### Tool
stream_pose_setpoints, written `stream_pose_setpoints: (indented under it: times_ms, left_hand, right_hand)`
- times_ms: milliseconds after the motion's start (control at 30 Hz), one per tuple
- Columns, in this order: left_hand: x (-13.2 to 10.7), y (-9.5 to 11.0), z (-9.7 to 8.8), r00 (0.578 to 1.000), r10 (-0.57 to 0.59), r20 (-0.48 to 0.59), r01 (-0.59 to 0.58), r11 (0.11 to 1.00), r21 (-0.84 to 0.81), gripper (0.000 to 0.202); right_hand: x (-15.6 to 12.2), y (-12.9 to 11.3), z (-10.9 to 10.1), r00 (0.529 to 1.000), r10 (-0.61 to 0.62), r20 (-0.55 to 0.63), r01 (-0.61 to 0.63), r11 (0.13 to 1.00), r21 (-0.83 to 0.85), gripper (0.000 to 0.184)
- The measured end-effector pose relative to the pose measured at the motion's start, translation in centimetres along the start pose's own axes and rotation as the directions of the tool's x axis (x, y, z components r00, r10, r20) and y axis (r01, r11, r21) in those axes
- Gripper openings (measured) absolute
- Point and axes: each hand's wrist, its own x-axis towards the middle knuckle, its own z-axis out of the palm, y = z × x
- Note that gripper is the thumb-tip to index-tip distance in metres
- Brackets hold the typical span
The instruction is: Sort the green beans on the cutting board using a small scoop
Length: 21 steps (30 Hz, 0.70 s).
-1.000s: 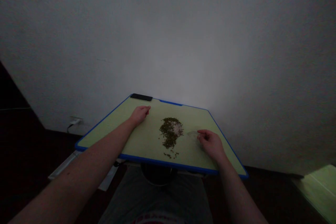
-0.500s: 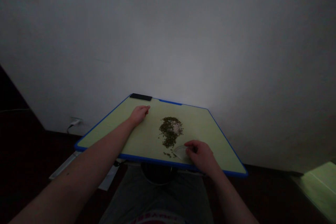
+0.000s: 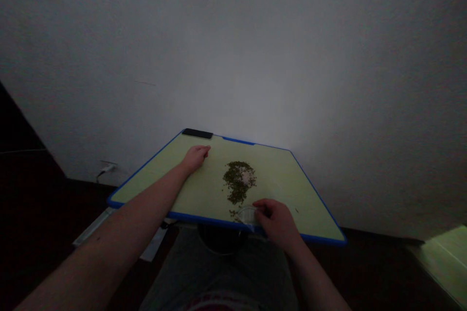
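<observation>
My right hand (image 3: 277, 221) pinches a clear, curved-edged protractor (image 3: 247, 215) near the front edge of the small table. The protractor lies low over the pale tabletop (image 3: 168, 170), its rounded side reaching a few stray green grains. Just beyond it spreads a pile of small green grains (image 3: 233, 180), with a whitish patch of finer grains (image 3: 246, 176) on its right side. To the left of the pile, my left hand (image 3: 196, 158) rests on the tabletop, fingers curled in, with nothing visible in it.
A black phone (image 3: 197, 133) lies at the table's back left corner. Under the front edge, a dark round bowl (image 3: 222, 240) sits between my legs. The wall (image 3: 255, 58) stands right behind the table, with a plugged-in charger (image 3: 105, 170) low on the left.
My right hand has moved the protractor slightly left and towards the front edge, close to the stray grains. My left hand has stayed in place.
</observation>
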Motion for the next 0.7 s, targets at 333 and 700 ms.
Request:
stream_pose_setpoints:
  times_ms: [333,700]
  left_hand:
    - [0.6,-0.8,0.1,1.0,0.021,0.006,-0.021,1.0,0.021,0.039]
    - [-0.2,2.2,-0.8,0.997,0.016,0.078,-0.022,0.997,0.071,0.036]
  right_hand:
    - [0.8,0.4,0.0,1.0,-0.009,-0.024,0.009,1.0,-0.005,0.024]
    - [1.4,1.0,-0.8,1.0,0.02,0.007,-0.02,0.999,0.043,0.026]
